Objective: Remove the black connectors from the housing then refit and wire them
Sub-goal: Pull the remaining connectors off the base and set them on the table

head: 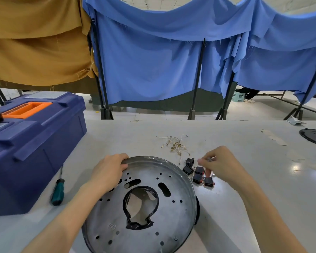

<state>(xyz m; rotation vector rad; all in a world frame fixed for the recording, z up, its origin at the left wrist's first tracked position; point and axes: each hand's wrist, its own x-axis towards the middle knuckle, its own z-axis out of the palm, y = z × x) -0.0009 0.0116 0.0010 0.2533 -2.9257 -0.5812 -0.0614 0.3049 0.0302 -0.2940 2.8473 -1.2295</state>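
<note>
Left hand (108, 170): we see it grip the metal housing (171, 198) by its rim.
Right hand (221, 167): curled, pinching a small grey piece (209, 159) over 5 black connectors (197, 178) beside the housing.
Writing: stamped mark (112, 226), unreadable.
Surface: white table (244, 147), blue toolbox (35, 152).
Room: blue curtains (153, 61).

Head view, single wide-angle camera worn on the person's head. It faces forward and down across the white table (244, 143), close in: the left hand (108, 172) and right hand (221, 165) reach in from 6 o'clock. The metal housing (179, 216) fills the near field at 6 o'clock, a blue toolbox (35, 152) sits at 9 o'clock, and blue curtains (153, 70) close the far field at 12 o'clock.
</note>
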